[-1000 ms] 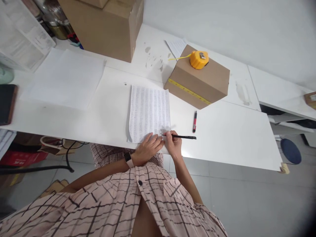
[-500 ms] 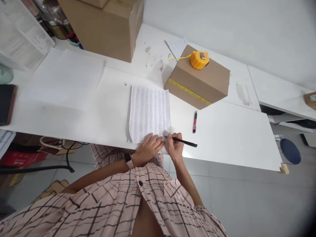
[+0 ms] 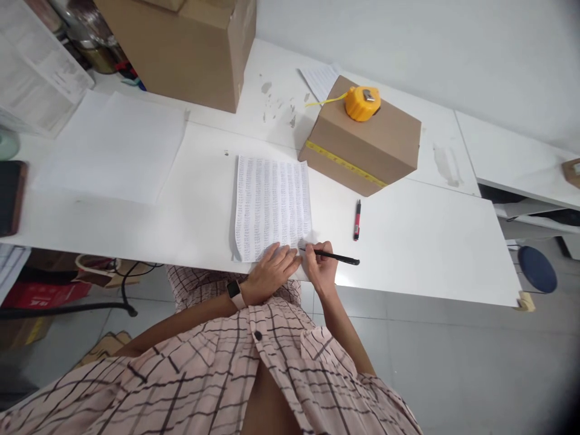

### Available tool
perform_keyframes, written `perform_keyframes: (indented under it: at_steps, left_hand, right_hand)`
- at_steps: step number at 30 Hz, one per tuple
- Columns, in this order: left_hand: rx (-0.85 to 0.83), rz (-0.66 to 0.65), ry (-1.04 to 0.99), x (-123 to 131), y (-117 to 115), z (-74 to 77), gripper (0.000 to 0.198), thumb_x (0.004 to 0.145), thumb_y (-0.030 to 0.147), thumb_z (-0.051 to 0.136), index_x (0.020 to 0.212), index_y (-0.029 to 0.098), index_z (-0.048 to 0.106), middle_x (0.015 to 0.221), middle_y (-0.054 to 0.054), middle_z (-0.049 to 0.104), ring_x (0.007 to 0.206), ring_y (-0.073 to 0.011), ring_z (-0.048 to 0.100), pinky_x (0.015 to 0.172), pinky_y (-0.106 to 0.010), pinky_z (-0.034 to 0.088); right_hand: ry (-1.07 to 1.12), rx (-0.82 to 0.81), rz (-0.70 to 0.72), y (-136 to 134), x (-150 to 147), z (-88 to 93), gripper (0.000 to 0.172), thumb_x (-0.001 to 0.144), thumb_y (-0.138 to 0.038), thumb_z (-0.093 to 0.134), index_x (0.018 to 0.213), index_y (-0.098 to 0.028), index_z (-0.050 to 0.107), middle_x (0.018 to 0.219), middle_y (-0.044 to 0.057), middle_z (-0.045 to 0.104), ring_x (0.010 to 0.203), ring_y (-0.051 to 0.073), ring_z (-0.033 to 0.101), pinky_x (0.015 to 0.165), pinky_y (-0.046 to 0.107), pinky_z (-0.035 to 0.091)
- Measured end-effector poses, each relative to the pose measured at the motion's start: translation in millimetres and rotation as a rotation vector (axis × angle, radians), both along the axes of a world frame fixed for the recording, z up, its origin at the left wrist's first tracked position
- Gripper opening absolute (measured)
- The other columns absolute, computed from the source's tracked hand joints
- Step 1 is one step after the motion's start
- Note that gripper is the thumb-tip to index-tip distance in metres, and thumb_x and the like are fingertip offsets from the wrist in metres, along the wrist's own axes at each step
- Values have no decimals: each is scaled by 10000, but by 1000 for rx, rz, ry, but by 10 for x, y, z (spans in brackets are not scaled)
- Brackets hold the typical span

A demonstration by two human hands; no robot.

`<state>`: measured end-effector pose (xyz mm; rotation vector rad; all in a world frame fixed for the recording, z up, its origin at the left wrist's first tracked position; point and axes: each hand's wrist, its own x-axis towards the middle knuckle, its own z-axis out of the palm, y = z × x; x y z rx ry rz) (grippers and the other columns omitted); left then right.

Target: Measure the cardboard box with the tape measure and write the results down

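Observation:
A sheet of paper (image 3: pixel 272 202) covered in columns of small handwriting lies near the front edge of the white table (image 3: pixel 430 241). My left hand (image 3: pixel 270 273) rests flat on its lower edge, fingers stretched out, with a watch on the wrist. In my right hand (image 3: pixel 321 266) a black pen (image 3: pixel 341 258) is pinched, its tip at the lower right corner of the sheet. A red and black pen (image 3: pixel 357 220) lies on the table to the right of the paper.
Behind the paper sits a cardboard box (image 3: pixel 376 136) with a yellow tape measure (image 3: pixel 362 104) on top. A larger carton (image 3: pixel 190 57) stands at the back left. Blank sheets (image 3: pixel 113 145) and a phone (image 3: pixel 11 196) lie to the left. A blue stool (image 3: pixel 537 269) is on the right.
The view has shifted slightly. My right hand still holds the black pen at nearly the same spot on the paper, and my left hand stays put.

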<state>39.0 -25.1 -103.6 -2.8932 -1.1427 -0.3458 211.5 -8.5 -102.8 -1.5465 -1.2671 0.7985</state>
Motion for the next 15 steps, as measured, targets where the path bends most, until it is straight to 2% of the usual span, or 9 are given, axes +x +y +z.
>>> perform_keyframes:
  at_steps: [10,15]
  left_hand:
    - [46,-10,-21,-3,10,-14,404,989,170,488,1385,104,530,1404,-136,615,1294,-295,565,1156,-508,390]
    - [73,-10,-27,7,12,4,404,986,151,487,1384,93,531,1382,-131,632,1279,-295,577,1145,-503,404]
  right_hand:
    - [-53,14,35,6,3,-9,250,926,-378,596,764,-233,473,645,-60,488,548,106,441,545,271,378]
    - [-35,27,37,27,-4,-24,244,938,-356,582,763,-238,461,640,-65,455,552,108,441,547,270,380]
